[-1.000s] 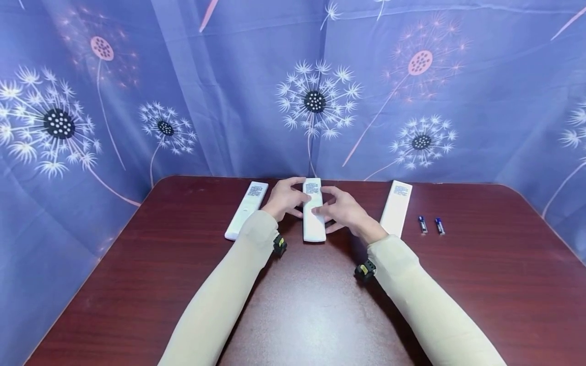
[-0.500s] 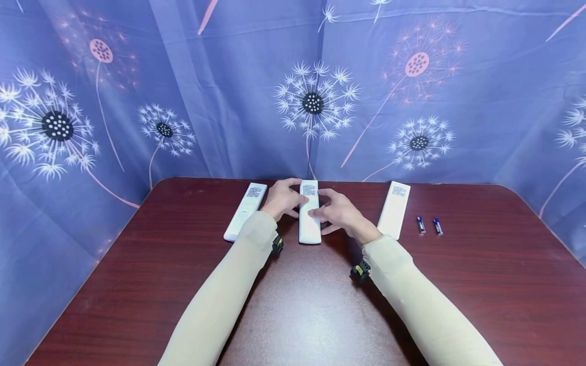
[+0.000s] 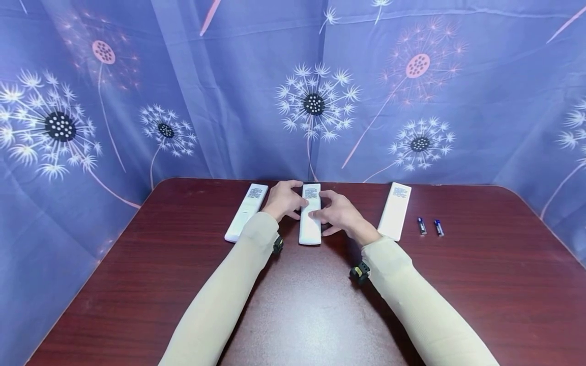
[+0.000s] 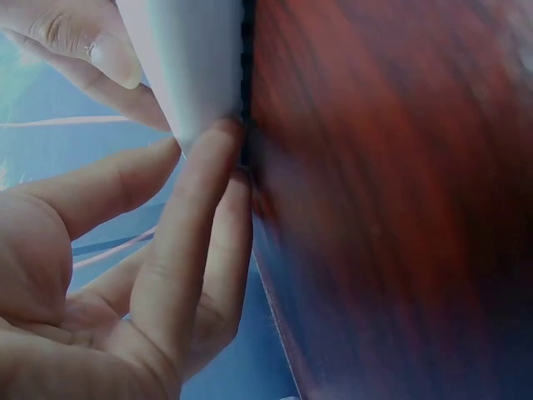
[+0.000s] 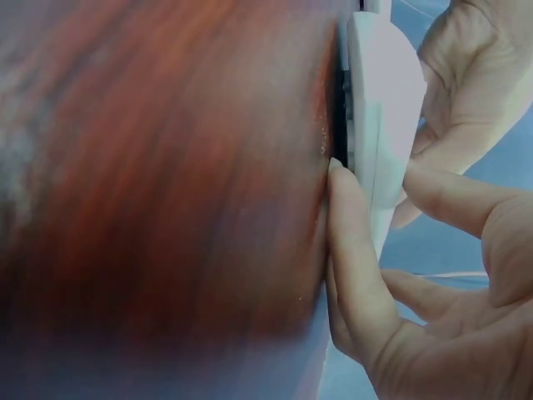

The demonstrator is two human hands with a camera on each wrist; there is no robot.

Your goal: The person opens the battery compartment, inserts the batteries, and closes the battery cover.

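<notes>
A white remote control (image 3: 310, 231) lies face down near the table's far edge, a printed label on its upper end. My left hand (image 3: 285, 199) holds its left side, thumb on the back and fingertips along the edge. From the right, my right hand (image 3: 342, 212) pinches it in the same way, thumb on the back. In the left wrist view the fingers touch the side of the remote control (image 4: 196, 67). Dark button edges show beneath the remote control (image 5: 387, 125) in the right wrist view, beside the right fingertips.
Another white remote (image 3: 246, 212) lies tilted left of my left hand. A third white remote (image 3: 394, 211) is partly behind my right wrist. Two small batteries, one battery (image 3: 421, 226) beside another battery (image 3: 439, 227), lie farther right. A blue flowered curtain (image 3: 256, 101) hangs behind the table (image 3: 183, 284).
Both hands have shifted the middle remote control slightly to the left, keeping their hold on it. The other remotes and the batteries stay in place.
</notes>
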